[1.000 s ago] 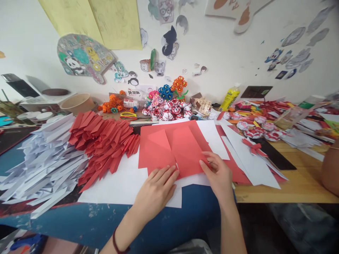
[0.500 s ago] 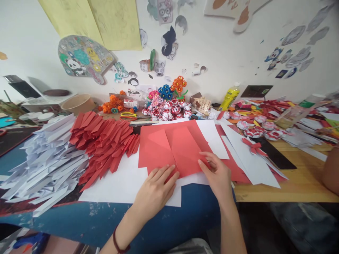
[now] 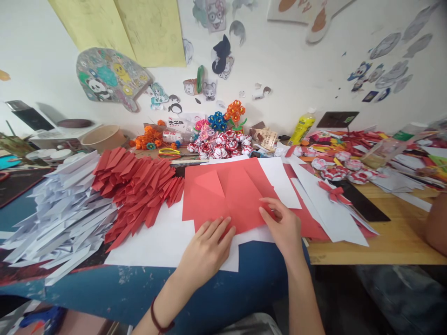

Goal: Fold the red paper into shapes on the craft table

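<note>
Red paper (image 3: 240, 197) lies in front of me on top of other red sheets and white paper (image 3: 150, 246). My left hand (image 3: 209, 244) rests on the lower left part of the red paper, its fingers stretched out flat. My right hand (image 3: 281, 225) pinches the right edge of the red paper between thumb and fingers. A pointed red flap (image 3: 212, 182) shows at the upper left of the sheet. What lies under my fingertips is hidden.
Folded white strips (image 3: 70, 214) and folded red strips (image 3: 139, 190) are heaped at the left. Red-and-white paper flowers (image 3: 226, 144) stand behind the sheets. White sheets with a small red folded piece (image 3: 335, 193) lie to the right. Another person's arm (image 3: 436, 223) shows at the right edge.
My right hand has shifted slightly left with the edge of the red paper. The slit down the middle of the red paper has closed up. My left hand stays almost in place.
</note>
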Available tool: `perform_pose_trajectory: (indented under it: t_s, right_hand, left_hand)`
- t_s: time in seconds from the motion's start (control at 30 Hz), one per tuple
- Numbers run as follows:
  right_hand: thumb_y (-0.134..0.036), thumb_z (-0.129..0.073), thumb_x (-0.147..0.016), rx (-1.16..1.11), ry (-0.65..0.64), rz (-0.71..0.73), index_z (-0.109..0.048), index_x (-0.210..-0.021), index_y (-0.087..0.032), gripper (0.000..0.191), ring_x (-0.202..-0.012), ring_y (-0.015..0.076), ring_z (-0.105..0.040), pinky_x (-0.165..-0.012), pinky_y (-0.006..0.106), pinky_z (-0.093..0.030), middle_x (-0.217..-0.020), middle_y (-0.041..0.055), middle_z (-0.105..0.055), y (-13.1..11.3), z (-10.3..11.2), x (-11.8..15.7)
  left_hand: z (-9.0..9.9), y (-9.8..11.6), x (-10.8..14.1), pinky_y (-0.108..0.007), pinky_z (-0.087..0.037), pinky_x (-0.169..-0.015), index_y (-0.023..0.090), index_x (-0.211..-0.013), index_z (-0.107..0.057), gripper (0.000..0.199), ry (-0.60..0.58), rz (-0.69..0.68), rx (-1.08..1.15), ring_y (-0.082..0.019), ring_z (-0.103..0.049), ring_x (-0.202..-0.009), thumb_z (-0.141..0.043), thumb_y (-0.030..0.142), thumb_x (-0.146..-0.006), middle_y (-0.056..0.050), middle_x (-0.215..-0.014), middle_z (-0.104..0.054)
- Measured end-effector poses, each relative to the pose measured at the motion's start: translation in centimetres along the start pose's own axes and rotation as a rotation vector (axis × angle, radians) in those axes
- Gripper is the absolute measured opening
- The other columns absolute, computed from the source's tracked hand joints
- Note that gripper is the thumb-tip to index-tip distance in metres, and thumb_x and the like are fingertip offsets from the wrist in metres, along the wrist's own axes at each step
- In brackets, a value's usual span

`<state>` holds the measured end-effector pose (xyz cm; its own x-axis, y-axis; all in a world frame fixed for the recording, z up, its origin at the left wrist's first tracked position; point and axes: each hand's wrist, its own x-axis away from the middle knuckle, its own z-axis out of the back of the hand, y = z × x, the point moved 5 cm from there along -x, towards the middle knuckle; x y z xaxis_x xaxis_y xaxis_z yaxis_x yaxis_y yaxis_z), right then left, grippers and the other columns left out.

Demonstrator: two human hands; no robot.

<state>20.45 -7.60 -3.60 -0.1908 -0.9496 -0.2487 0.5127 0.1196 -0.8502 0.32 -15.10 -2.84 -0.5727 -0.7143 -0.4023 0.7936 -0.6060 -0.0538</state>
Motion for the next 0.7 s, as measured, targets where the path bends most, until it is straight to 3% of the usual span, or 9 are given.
perform_pose_trajectory:
  t_s: [0.13, 0.43, 0.6, 0.7]
  right_hand:
    - [-0.041, -0.062, -0.079, -0.008, 0.036, -0.01, -0.072, -0.099, -0.023, 0.029, -0.074, 0.0203, -0.063, -0.071, 0.035, -0.051, -0.087, 0.0066, -0.07, 0.4, -0.1, -0.1]
    - [-0.036, -0.062, -0.079, -0.096, 0.083, -0.011, -0.072, -0.09, -0.021, 0.021, -0.076, 0.0207, -0.065, -0.071, 0.033, -0.052, -0.084, 0.0062, -0.071, 1.0, -0.1, 0.3]
    - [-0.033, -0.058, -0.081, 0.005, 0.191, 0.041, -0.073, -0.085, -0.02, 0.019, -0.077, 0.0213, -0.065, -0.075, 0.036, -0.051, -0.086, 0.0065, -0.073, 1.0, 0.8, 0.4]
    - [-0.035, -0.057, -0.083, 0.011, 0.155, 0.069, -0.072, -0.086, -0.02, 0.022, -0.079, 0.0223, -0.065, -0.076, 0.036, -0.051, -0.09, 0.0071, -0.073, 1.3, 0.9, 0.3]
  left_hand:
    - [-0.3, 0.3, 0.2, -0.046, -0.043, -0.102, 0.013, -0.132, -0.052, 0.04, 0.0, -0.028, -0.043, -0.029, -0.05, -0.128, -0.043, 0.017, -0.094, -0.016, -0.138, -0.053]
    - [-0.3, 0.5, -0.1, -0.045, -0.042, -0.103, 0.012, -0.13, -0.053, 0.04, -0.006, -0.043, -0.083, -0.029, -0.05, -0.127, -0.042, 0.016, -0.092, -0.017, -0.136, -0.055]
    - [-0.4, 0.5, 0.0, -0.046, -0.043, -0.102, 0.012, -0.128, -0.054, 0.038, -0.007, -0.033, -0.072, -0.029, -0.05, -0.127, -0.043, 0.016, -0.092, -0.017, -0.136, -0.055]
    - [-0.4, 0.5, 0.0, -0.047, -0.042, -0.102, 0.012, -0.128, -0.054, 0.038, -0.011, -0.034, -0.064, -0.029, -0.049, -0.128, -0.043, 0.017, -0.093, -0.017, -0.136, -0.055]
